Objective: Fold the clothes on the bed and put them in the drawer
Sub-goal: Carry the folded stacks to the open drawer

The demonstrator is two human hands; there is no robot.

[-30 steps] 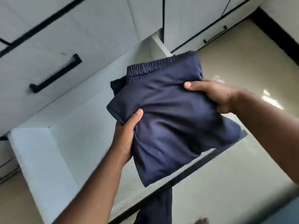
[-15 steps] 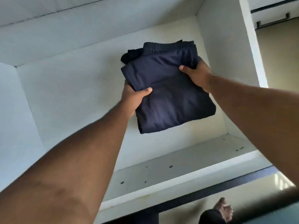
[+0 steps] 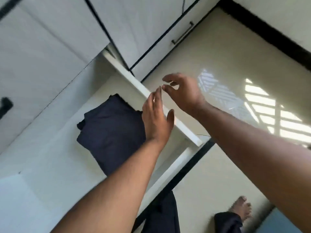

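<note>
Beyond the fingers, a glossy beige floor (image 3: pixel 210 64) carries a striped patch of sunlight (image 3: pixel 262 105) and is bordered by a black skirting strip (image 3: pixel 269 32). Above the fingers stand white cabinet fronts (image 3: pixel 50 39) with dark handles (image 3: pixel 182 33). A bare foot (image 3: pixel 241 209) rests on the floor below them.

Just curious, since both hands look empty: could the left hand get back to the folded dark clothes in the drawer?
Probably yes. The left hand is open just above the folded dark clothes, the drawer is pulled out, and nothing lies between them.
</note>
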